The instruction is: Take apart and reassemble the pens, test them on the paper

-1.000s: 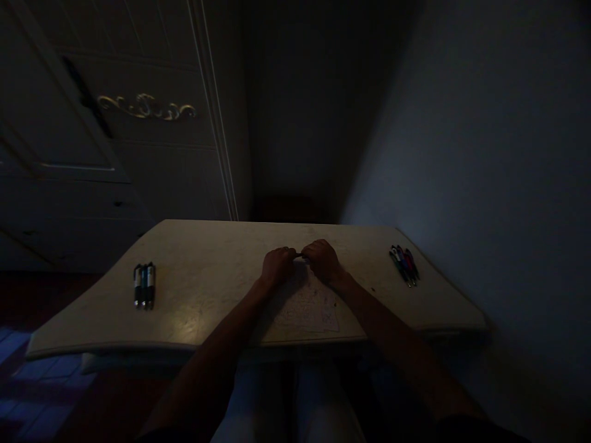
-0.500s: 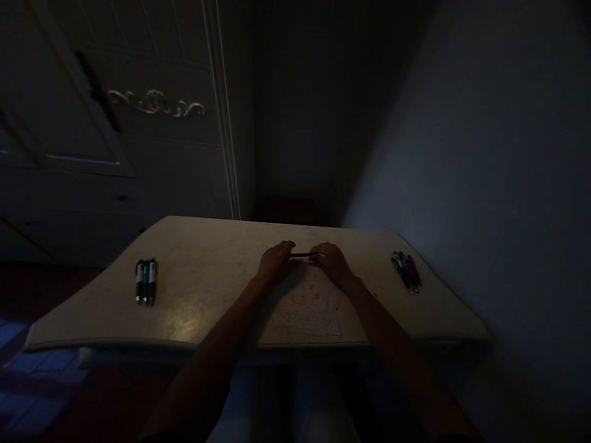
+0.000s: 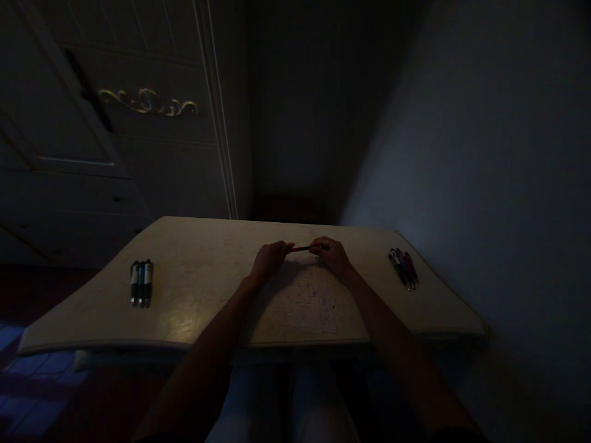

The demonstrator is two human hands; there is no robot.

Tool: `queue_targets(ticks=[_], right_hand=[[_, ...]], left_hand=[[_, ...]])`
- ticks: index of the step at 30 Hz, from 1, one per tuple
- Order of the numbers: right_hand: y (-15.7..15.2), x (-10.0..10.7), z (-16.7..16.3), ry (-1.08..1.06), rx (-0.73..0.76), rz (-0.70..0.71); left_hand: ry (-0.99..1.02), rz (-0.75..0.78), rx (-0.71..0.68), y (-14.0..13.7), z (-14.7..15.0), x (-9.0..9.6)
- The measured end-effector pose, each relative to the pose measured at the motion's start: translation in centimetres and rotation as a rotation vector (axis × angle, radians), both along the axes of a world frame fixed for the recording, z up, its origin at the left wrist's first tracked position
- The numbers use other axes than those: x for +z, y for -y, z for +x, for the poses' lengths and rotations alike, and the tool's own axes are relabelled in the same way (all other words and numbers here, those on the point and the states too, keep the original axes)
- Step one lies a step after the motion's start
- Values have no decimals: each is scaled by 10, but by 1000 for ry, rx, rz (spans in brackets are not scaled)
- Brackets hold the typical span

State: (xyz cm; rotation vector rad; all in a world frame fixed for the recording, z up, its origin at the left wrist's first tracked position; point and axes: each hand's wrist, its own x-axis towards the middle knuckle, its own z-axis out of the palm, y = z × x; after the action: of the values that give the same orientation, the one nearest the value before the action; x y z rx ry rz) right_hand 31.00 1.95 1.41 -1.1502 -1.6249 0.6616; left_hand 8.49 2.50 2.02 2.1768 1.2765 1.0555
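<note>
A thin dark reddish pen (image 3: 301, 248) lies level between my hands, above the far part of a sheet of paper. My left hand (image 3: 271, 259) pinches its left end, and my right hand (image 3: 330, 253) is closed on the right end. Below them the paper (image 3: 305, 304), covered in handwriting, rests on the pale table (image 3: 207, 277). To the left, several pens (image 3: 141, 283) stand side by side in a neat row. On the right, another group of pens (image 3: 403, 268) in dark, green, blue and red lies slanted.
The table's front edge runs close to my legs (image 3: 281, 400). A cabinet (image 3: 175, 166) with a gilded ornament rises behind on the left. A grey wall (image 3: 462, 172) borders the right side. The room is dim.
Both hands have lifted slightly with the pen, which now tilts a little and shows a reddish colour. More of the paper shows beneath. The view has shifted slightly.
</note>
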Motion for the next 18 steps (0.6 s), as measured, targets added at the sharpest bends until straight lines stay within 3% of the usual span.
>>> queue_targets(ticks=[9, 13, 18], right_hand=[[0, 2, -1, -119, -66, -108], [-2, -1, 1, -101, -69, -151], [-4, -3, 2, -105, -72, -129]], left_hand=[[267, -134, -22, -1, 0, -1], [306, -78, -49, -3, 0, -1], [319, -152, -25, 0, -1, 4]])
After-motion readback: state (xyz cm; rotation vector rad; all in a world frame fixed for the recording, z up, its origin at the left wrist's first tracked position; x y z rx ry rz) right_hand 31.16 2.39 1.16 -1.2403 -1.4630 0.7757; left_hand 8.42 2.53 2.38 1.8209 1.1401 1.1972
